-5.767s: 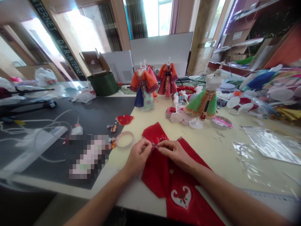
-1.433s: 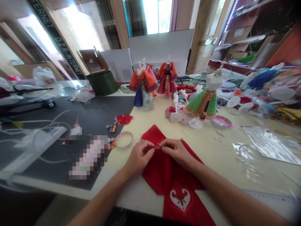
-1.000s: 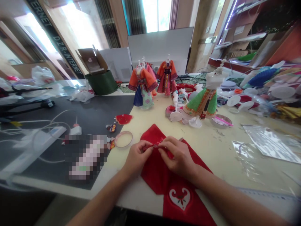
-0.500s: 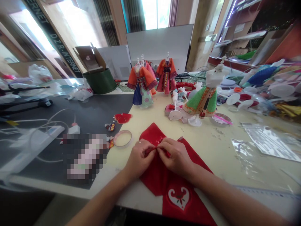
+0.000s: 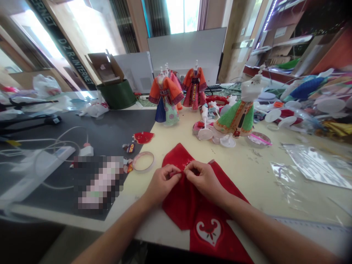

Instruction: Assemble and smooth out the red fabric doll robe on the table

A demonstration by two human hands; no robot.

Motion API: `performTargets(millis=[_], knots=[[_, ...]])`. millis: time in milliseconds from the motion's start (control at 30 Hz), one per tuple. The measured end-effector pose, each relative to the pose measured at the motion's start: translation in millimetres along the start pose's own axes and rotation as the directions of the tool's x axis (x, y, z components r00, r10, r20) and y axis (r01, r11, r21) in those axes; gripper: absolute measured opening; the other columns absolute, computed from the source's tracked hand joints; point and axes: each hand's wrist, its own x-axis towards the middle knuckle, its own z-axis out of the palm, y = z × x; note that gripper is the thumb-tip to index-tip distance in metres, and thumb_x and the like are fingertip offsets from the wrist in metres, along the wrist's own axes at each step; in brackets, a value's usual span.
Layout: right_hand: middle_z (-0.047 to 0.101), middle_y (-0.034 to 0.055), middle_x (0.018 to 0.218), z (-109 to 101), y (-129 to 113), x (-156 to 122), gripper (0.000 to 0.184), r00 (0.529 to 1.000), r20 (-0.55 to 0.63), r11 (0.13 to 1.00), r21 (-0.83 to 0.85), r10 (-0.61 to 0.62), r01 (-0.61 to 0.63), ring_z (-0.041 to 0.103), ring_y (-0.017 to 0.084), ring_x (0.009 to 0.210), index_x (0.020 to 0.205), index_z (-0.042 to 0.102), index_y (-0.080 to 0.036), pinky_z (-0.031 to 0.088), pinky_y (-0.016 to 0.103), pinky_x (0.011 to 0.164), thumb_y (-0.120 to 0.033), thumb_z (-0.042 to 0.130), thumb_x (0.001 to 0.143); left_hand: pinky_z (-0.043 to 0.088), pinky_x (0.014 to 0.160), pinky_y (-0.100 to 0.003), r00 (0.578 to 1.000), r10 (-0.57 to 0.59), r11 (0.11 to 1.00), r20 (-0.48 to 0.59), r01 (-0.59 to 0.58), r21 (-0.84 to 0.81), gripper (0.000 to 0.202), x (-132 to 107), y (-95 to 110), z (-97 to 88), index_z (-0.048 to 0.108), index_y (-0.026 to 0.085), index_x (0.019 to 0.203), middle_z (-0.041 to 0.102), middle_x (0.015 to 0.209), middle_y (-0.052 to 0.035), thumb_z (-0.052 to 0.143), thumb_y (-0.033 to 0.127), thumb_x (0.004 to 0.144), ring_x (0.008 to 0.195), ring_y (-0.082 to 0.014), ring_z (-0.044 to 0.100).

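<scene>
A red cloth [image 5: 180, 209] lies folded on the table in front of me, with a white heart-shaped motif [image 5: 209, 231] on its near part. My left hand [image 5: 162, 183] pinches the cloth between thumb and fingers near its middle. Close against it, my right hand [image 5: 202, 179] pinches the same spot, fingertips almost touching the left ones. Small shiny bits show on the cloth just beyond the fingertips. Whether a needle or other small item is between the fingers cannot be made out.
A tape roll [image 5: 143, 161] and a red fan-shaped piece [image 5: 144, 137] lie to the left, near a power strip [image 5: 35, 176]. Dressed doll figures [image 5: 165, 99] stand at the back. A green-skirted figure [image 5: 236, 117], plastic bags [image 5: 286, 183] and a ruler [image 5: 310, 223] are on the right.
My right hand's fingers have shifted and its fingertips have lifted slightly at the pinch point. My left hand has moved a little left; the cloth has barely moved.
</scene>
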Motion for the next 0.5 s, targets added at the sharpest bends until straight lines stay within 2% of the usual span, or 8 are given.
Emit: performTargets(millis=[100, 233, 500], knots=[[0.056, -0.0009, 0.065, 0, 2, -2, 0.01, 0.999, -0.021, 0.999, -0.042, -0.036, 0.035, 0.05, 0.012, 0.059, 0.067, 0.055, -0.02, 0.039, 0.024, 0.056, -0.016, 0.05, 0.075, 0.041, 0.062, -0.022, 1.0, -0.028, 0.999, 0.005, 0.028, -0.031, 0.013, 0, 1, 0.2, 0.061, 0.015, 0.079, 0.058, 0.069, 0.0003, 0.056, 0.027, 0.08, 0.065, -0.0123, 0.051], [0.055, -0.0005, 0.068, 2, 2, -5, 0.01, 0.996, -0.025, 0.992, -0.087, -0.089, 0.086, 0.047, 0.014, 0.063, 0.065, 0.053, -0.021, 0.036, 0.027, 0.06, -0.016, 0.052, 0.074, 0.04, 0.057, -0.021, 0.998, -0.054, 0.996, 0.012, 0.054, -0.074, 0.017, 1, 2, 1.4, 0.059, 0.015, 0.075, 0.057, 0.067, 0.0005, 0.056, 0.031, 0.08, 0.062, -0.0121, 0.051], [0.051, -0.0025, 0.059, 10, 1, -1, 0.013, 0.996, -0.062, 0.997, 0.046, 0.058, -0.055, 0.045, 0.012, 0.056, 0.063, 0.048, -0.021, 0.038, 0.025, 0.053, -0.02, 0.05, 0.075, 0.04, 0.06, -0.022, 0.998, -0.044, 0.995, -0.043, 0.04, -0.093, 0.017, 1, 1, 4.3, 0.056, 0.016, 0.072, 0.055, 0.067, 0.0009, 0.055, 0.031, 0.08, 0.063, -0.0123, 0.05]])
